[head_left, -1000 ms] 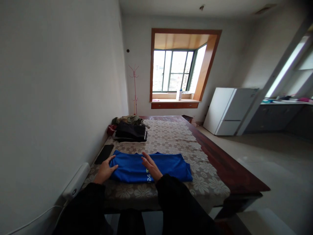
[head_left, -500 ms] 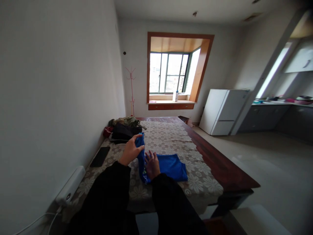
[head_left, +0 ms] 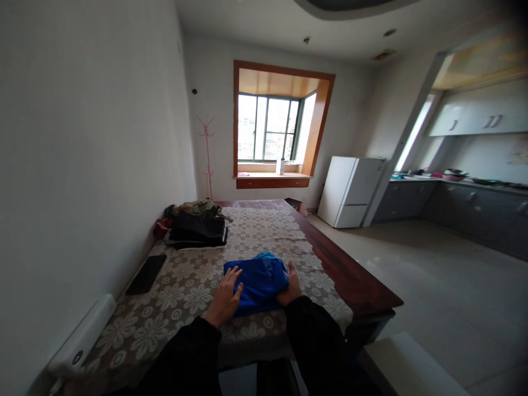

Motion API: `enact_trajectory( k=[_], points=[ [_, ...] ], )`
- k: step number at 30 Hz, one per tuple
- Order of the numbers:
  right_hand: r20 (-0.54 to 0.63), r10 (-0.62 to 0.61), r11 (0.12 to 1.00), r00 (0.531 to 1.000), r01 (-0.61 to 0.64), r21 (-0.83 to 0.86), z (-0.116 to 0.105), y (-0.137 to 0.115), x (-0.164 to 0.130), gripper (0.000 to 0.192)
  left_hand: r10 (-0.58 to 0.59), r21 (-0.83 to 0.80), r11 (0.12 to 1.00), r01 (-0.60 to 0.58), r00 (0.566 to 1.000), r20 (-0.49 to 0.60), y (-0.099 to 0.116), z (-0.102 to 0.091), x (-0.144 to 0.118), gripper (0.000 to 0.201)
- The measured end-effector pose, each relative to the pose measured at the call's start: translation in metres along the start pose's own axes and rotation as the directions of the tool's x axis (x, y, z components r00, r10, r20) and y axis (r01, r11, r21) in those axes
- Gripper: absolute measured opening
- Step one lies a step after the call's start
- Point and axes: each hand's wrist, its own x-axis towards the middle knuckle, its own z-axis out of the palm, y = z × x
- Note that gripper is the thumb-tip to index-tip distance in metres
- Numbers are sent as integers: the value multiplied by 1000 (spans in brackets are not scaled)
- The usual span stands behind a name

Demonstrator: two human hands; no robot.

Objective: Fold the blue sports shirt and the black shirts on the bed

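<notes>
Near the front edge of the surface (head_left: pixel 363 286), toward its right side: 1 blue garment (head_left: pixel 258 279), folded into a compact bundle, lying on the floral lace cloth (head_left: pixel 181 286).

My left hand (head_left: pixel 225 294): fingers spread, resting flat against the bundle's left edge; grip released, nothing clasped.

My right hand (head_left: pixel 291 286): flat against the bundle's right edge, fingers pointing away from me; grip likewise released, only touching the fabric.

Handling, by my judgement: light, soft, limp; smooth sportswear-like fabric that could slide over itself and let the folds slip open. Nothing fragile. Best taken from both side edges at once, or with a palm beneath, so the layers stay together; a pinch at 1 corner would likely unroll it.

Other items on the surface:
- 1 dark phone (head_left: pixel 146 273), flat, near the left edge, well apart from the bundle.
- 1 pile of dark clothes (head_left: pixel 198 226), at the far left, with olive fabric behind it.
- 1 white elongated device (head_left: pixel 82 335) at the near left corner, against the wall.

Beyond the surface: 1 white refrigerator (head_left: pixel 350 191), 1 bay window (head_left: pixel 272 129).
</notes>
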Motion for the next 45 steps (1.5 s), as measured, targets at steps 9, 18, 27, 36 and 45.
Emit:
enact_trajectory(
  k=[9, 18, 27, 36, 45],
  points=[
    [155, 86, 990, 984, -103, 100, -37, 6, 5, 77, 79, 373, 913, -167, 968, 240, -2, 20, -14, 57],
    [225, 55, 962, 973, 9, -271, -68, 25, 1, 79, 85, 386, 898, -211, 944, 320, 0, 17, -11, 62],
    [247, 73, 943, 966, 14, -333, -82, 29, 4, 76, 65, 397, 893, -210, 935, 348, 3, 15, -4, 62],
    [283, 129, 967, 950, -57, -250, -88, 40, 6, 81, 45, 411, 890, -199, 934, 354, 7, 21, 3, 65],
    [343, 148, 982, 927, -98, -159, -99, 47, 6, 79, 63, 407, 885, -228, 923, 380, 2, 21, 2, 65]
  ],
)
